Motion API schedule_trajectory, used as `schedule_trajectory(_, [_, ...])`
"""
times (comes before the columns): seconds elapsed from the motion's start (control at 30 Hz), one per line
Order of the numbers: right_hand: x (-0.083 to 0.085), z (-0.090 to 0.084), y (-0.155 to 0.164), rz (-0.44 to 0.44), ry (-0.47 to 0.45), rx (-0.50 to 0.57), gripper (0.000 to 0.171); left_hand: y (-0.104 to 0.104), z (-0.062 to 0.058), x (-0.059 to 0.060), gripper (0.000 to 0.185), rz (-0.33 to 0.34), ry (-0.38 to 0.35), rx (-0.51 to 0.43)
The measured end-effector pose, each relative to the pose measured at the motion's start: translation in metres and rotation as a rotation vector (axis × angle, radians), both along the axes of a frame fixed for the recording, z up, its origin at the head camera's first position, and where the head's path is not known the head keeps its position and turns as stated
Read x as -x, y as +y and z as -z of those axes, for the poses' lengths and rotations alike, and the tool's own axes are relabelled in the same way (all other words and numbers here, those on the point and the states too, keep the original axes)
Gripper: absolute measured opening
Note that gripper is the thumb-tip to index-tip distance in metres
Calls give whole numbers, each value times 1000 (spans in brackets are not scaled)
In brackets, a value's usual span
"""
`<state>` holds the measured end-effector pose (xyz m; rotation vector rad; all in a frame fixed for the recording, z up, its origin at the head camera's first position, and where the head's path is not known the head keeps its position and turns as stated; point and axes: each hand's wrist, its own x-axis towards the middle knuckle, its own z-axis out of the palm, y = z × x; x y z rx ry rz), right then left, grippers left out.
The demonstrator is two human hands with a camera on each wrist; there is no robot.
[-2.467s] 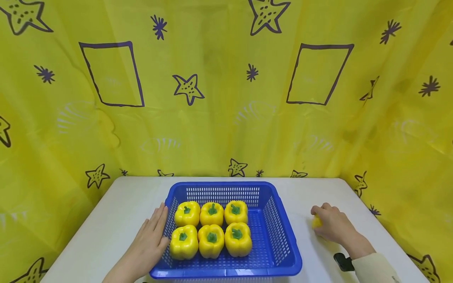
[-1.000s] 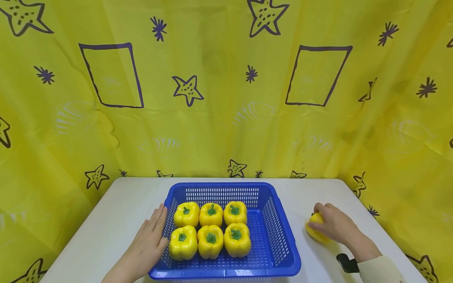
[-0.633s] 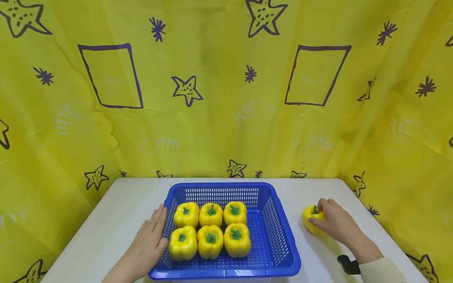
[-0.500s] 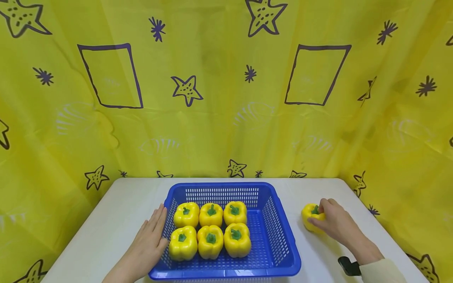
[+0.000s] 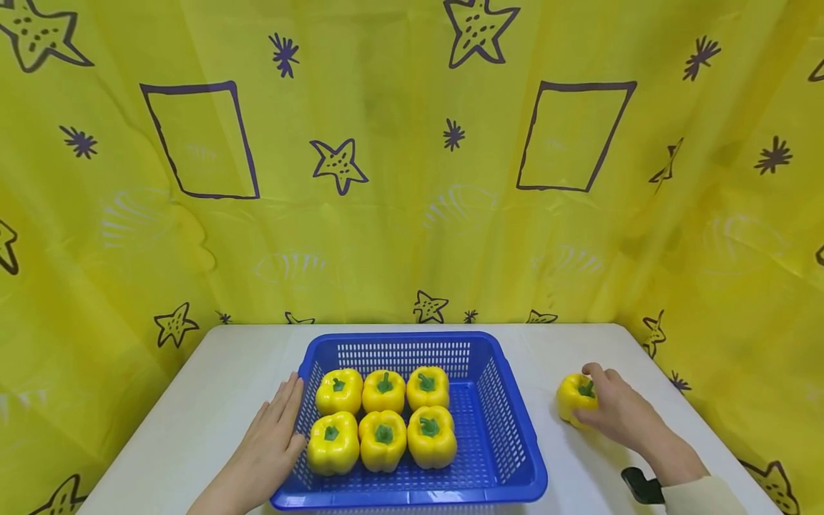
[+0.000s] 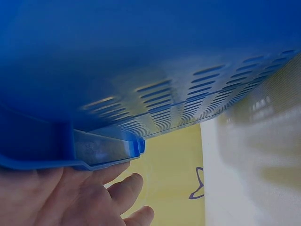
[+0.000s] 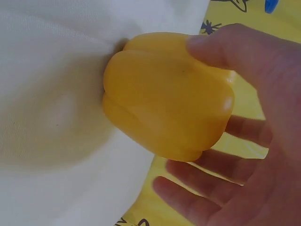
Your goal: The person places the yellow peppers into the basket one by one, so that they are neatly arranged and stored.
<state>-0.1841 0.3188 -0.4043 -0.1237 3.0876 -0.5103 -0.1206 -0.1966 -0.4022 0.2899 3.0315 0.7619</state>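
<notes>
My right hand (image 5: 621, 408) holds a yellow bell pepper (image 5: 575, 398) on the table to the right of the basket. Its green stem points up. In the right wrist view the thumb lies on one side of the bell pepper (image 7: 164, 94), and the fingers reach round the far side, partly hidden. My left hand (image 5: 264, 443) rests with straight fingers along the left side of the blue plastic basket (image 5: 412, 495). The left wrist view shows that hand (image 6: 94, 197) touching the basket's rim. Several yellow bell peppers (image 5: 384, 438) stand in two rows inside the basket, stems up.
The white table (image 5: 187, 422) runs back to a yellow curtain (image 5: 399, 236) with dark star drawings, which also closes in both sides. Bare basket floor (image 5: 473, 429) shows right of the rows. A black wrist device (image 5: 640, 486) sits by the right sleeve.
The bell pepper under my right hand, mostly hidden at first, has come into view and turned stem up; lately it shifted slightly right. My left hand and the basket have stayed put.
</notes>
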Motion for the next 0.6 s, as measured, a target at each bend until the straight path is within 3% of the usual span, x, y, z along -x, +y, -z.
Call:
schedule_trajectory(0.23, [0,1,-3,-54,102,-40,53,0,0,-1,70,0,6,-7])
schedule_trajectory(0.43, [0,0,-4,-94,150,-71,50,0,0,0,70,-1,-8,-1])
schedule_trajectory(0.6, [-1,1,-4,-110,137,-89,46,0,-1,0,71,-1,-24,0])
